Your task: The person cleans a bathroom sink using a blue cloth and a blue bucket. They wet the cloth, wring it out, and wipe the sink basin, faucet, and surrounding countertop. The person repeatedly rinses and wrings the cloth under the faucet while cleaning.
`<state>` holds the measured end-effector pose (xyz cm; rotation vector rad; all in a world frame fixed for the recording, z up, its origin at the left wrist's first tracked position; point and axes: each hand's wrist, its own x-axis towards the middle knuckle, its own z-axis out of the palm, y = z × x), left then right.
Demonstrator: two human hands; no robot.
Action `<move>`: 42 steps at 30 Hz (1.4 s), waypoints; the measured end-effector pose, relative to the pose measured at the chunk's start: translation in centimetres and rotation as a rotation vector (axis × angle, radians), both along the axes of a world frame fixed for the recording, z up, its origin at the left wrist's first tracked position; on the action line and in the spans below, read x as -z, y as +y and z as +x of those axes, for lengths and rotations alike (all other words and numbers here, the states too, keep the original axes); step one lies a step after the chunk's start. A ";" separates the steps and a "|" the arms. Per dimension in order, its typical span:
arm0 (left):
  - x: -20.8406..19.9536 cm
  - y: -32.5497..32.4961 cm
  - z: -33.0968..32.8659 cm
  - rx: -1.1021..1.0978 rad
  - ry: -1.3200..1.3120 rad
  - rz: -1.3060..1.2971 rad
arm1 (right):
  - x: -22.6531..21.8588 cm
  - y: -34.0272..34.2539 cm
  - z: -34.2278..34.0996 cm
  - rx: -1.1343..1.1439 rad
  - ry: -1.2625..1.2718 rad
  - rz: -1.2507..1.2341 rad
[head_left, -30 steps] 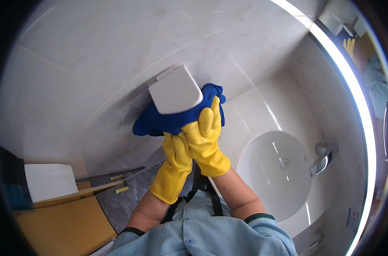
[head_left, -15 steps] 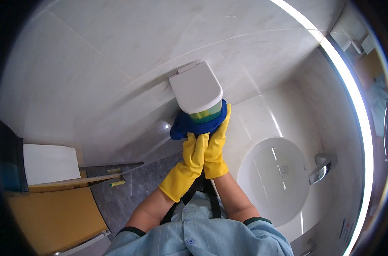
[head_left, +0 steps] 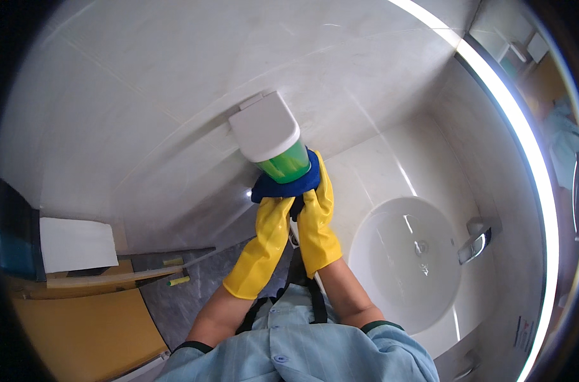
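A wall-mounted dispenser [head_left: 264, 126] with a white lid and a see-through green lower body juts out at the middle of the view. Around the front and sides of its underside lies a blue cloth [head_left: 286, 188], pressed up against the green part. My left hand [head_left: 271, 219], in a yellow rubber glove, grips the cloth from below on its left side. On the right side my right hand [head_left: 322, 197], gloved the same way, holds the cloth with its fingers reaching up along the dispenser. Most of my fingertips are hidden behind the cloth.
To the right a round white basin [head_left: 404, 267] with a chrome tap [head_left: 477, 245] is set in a pale counter. A bright light strip [head_left: 525, 127] edges the mirror. At lower left stand a yellowish-brown panel [head_left: 89, 331] and a white block-like object [head_left: 78, 244].
The cloth and both hands have slid lower on the dispenser, baring more of its green body. My wrists have moved slightly apart. The whole view has shifted a little.
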<state>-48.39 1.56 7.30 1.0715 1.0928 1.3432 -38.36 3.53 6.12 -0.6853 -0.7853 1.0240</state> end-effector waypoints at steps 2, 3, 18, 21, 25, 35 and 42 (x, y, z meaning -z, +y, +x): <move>-0.4 -0.2 -0.1 -0.020 0.129 0.086 | -0.9 -0.4 -0.7 0.101 0.013 -0.038; -0.6 -0.4 -0.3 -0.048 0.013 0.022 | -2.3 -0.7 -0.9 0.060 0.009 -0.086; 5.3 -4.5 -5.1 0.285 1.013 0.403 | 3.5 -5.5 -1.4 0.050 -0.397 -0.139; 2.1 -3.9 -3.7 0.286 1.047 0.539 | 1.3 -5.2 0.4 0.157 -0.508 -0.047; 0.3 -2.7 -0.8 0.286 0.748 0.454 | -0.7 -3.8 2.7 0.338 -0.653 0.133; 4.6 -4.6 -2.0 0.023 0.937 -0.009 | 3.3 -5.8 4.6 0.188 -1.208 0.049; 4.9 -8.2 -6.3 0.036 0.962 0.023 | 2.2 -11.3 9.6 0.236 -1.178 -0.099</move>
